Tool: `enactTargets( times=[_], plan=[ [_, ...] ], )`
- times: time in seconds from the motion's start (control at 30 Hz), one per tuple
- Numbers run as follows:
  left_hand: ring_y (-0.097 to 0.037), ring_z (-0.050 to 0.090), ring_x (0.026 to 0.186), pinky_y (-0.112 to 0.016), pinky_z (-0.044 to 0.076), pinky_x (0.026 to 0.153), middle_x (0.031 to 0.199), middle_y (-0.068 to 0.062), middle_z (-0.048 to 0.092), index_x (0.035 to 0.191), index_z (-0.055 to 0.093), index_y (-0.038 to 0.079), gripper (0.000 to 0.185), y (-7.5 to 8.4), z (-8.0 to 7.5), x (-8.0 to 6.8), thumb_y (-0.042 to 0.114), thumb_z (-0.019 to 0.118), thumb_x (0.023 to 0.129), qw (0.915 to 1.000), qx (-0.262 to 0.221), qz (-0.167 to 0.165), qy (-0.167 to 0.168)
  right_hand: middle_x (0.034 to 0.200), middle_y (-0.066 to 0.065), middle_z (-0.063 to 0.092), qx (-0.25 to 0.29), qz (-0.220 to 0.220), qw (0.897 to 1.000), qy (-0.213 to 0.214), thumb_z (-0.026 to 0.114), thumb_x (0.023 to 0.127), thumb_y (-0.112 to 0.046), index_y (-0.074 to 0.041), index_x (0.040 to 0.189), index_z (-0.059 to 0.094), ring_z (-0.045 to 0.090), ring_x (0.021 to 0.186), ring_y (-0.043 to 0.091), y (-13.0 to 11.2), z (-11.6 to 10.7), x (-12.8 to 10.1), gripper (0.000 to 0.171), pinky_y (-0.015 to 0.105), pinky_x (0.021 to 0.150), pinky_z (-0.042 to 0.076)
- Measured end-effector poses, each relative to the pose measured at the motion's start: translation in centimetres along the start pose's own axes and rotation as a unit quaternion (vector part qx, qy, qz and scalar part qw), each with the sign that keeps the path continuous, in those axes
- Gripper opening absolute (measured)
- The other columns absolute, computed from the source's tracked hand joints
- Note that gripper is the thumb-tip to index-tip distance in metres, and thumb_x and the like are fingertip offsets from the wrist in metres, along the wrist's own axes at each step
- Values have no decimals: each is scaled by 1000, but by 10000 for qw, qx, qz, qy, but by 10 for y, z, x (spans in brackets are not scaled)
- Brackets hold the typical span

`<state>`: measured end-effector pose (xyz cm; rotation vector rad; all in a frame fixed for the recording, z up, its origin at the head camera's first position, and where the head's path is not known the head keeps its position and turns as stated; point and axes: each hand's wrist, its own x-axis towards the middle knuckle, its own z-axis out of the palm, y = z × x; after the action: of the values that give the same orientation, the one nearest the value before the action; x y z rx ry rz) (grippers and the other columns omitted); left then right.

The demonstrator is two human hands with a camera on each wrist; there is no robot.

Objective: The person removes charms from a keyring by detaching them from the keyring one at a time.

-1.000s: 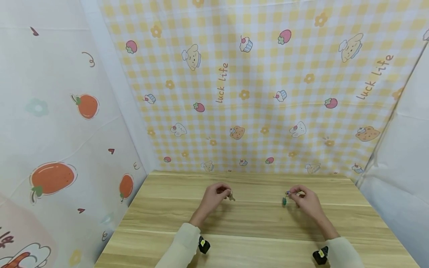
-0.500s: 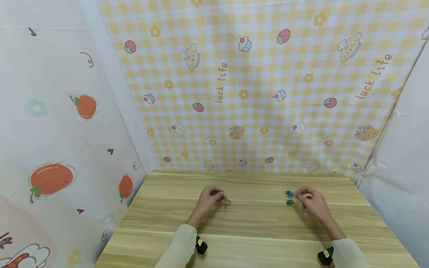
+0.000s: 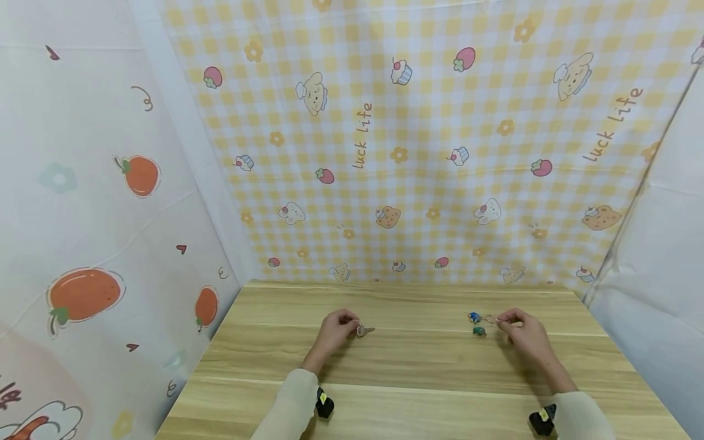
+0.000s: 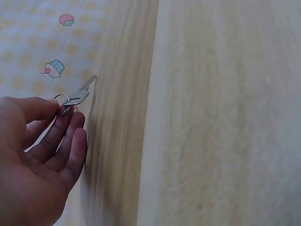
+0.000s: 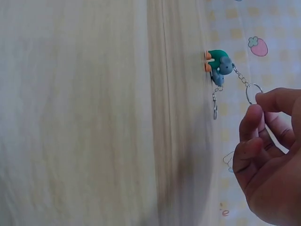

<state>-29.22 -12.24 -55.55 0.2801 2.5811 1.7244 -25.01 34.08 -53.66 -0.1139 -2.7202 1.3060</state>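
My left hand (image 3: 345, 324) pinches the ring of a small silver key (image 3: 365, 330) low over the wooden table (image 3: 418, 360). In the left wrist view the left hand (image 4: 66, 109) holds that ring between thumb and fingers, and the key (image 4: 85, 90) points away from the palm. My right hand (image 3: 505, 319) pinches the metal ring (image 5: 254, 93) of a keychain. Its chain runs to a blue charm (image 3: 474, 317) and a green charm (image 3: 479, 330) that lie on the table. In the right wrist view the right hand (image 5: 256, 106) sits beside the green-and-blue charms (image 5: 217, 63).
Checked yellow cloth (image 3: 418, 153) hangs behind the table, with white printed sheets at the left (image 3: 99, 214) and right (image 3: 660, 256). Black wrist mounts (image 3: 322, 404) sit on both cream sleeves. The table's near edge runs below the forearms.
Both hands have moved apart: the left went left with the key, the right went right with the keychain. The charms now lie on the table.
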Motion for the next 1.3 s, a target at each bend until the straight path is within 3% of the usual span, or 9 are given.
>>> enactTargets(
  times=[0.17, 0.5, 0.7, 0.97, 1.3],
  plan=[
    [-13, 64, 89, -26, 54, 78, 97, -8, 74, 101, 75, 3, 8, 1, -1, 1, 9, 69, 102, 9987, 507, 57, 66, 99, 15, 69, -94, 106, 9998, -116, 63, 104, -15, 8, 115, 65, 63, 65, 13, 5, -3, 4, 26, 26, 59, 51],
    [-17, 61, 92, -30, 53, 81, 101, -11, 70, 97, 75, 1, 6, -1, -4, -2, 4, 71, 99, 9943, 1017, 276, 171, 71, 4, 63, -364, 423, 9979, -320, 61, 102, -15, 7, 111, 65, 59, 63, 15, 14, -7, 5, 24, 28, 59, 45],
    [-15, 61, 89, -27, 52, 78, 100, -11, 69, 97, 74, 0, 5, -6, -9, -2, 3, 71, 99, 9929, 1116, 403, 85, 72, 3, 64, -485, 535, 9967, -363, 60, 104, -18, 5, 110, 65, 61, 63, 17, 17, -8, 3, 24, 30, 59, 45],
    [-17, 56, 87, -24, 49, 75, 98, -12, 63, 95, 75, -1, 4, -1, -14, -6, 2, 76, 93, 9904, 1294, 437, -193, 74, 4, 66, -549, 562, 9962, -381, 58, 104, -20, 5, 109, 64, 62, 63, 18, 19, -9, 3, 26, 33, 59, 46],
    [-18, 57, 90, -23, 48, 77, 95, -12, 64, 90, 77, -2, 4, -5, -17, -6, -6, 75, 89, 9820, 1712, 798, -97, 82, 7, 69, -627, 570, 9959, -309, 58, 105, -21, 5, 110, 64, 63, 64, 18, 19, -8, 2, 28, 33, 61, 46]
  ],
)
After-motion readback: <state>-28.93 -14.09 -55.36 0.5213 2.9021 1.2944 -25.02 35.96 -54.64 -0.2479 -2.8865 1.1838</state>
